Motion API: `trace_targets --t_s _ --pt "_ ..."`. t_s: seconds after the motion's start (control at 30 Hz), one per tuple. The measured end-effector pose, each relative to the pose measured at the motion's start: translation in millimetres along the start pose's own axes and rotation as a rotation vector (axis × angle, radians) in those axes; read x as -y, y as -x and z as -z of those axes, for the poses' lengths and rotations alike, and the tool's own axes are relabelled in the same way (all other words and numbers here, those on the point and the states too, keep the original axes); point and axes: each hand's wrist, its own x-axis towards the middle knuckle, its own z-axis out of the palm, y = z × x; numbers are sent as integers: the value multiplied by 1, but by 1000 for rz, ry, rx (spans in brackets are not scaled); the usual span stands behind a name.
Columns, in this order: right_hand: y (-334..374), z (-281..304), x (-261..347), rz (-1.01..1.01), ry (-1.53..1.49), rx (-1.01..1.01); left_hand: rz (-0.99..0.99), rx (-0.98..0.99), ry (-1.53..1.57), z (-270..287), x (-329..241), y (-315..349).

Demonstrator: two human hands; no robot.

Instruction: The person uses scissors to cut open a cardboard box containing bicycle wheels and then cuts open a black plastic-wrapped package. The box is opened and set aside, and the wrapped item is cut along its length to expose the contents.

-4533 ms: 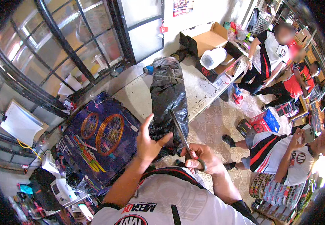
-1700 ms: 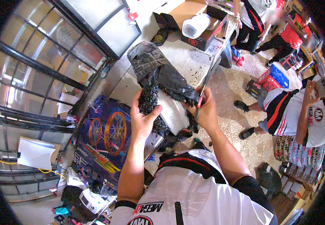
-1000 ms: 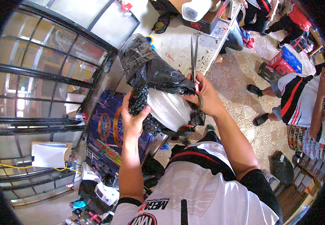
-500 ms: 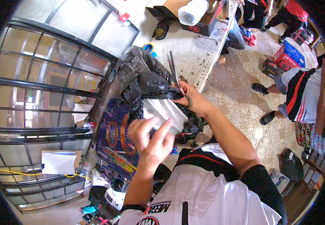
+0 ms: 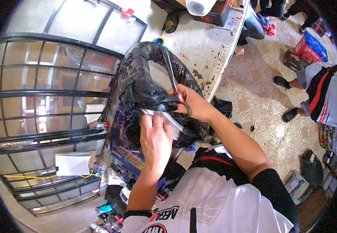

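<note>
A thick ring-shaped bundle [image 5: 135, 72] wrapped in black plastic leans at the edge of the white table, with a hollow in its middle. On its near side the wrapping is open, and a shiny white sheet [image 5: 174, 126] shows inside. My left hand [image 5: 155, 141] reaches into that opening with its fingers together, curled over the sheet's edge; the fingertips are partly hidden. My right hand [image 5: 196, 104] holds scissors [image 5: 170, 70] by red handles and also rests against the black plastic. The scissor blades point away from me over the ring, close together.
On the white table [image 5: 211, 50] lie a roll of blue and yellow tape [image 5: 159, 41] and a black box [image 5: 216, 15]. A black-framed glass partition [image 5: 59, 93] stands to the left. Another person [image 5: 324, 93] stands at right, near a blue and red box [image 5: 311, 47].
My left hand has come down from above the white sheet to its edge, fingers now together. The ring bundle shows more of its hollow. My right hand still holds the scissors.
</note>
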Motion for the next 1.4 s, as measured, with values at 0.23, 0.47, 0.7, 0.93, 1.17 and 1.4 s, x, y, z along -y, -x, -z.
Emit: trace_targets --t_s 0.23,0.47,0.7,0.93,1.17,1.4 --pt "6 -2 33 -43 204 -123 -5 -21 241 7 12 -2" --pt "134 -11 106 -174 535 -12 -132 -52 513 4 29 -29" --pt "168 -44 38 -559 591 -78 -90 39 585 9 27 -47" --pt "126 -42 27 -354 557 -141 -61 27 595 2 27 -43" --pt "121 -44 34 -286 552 -156 -51 -4 586 3 26 -42" --pt "123 9 96 -290 856 54 -36 -62 369 1 9 -36"
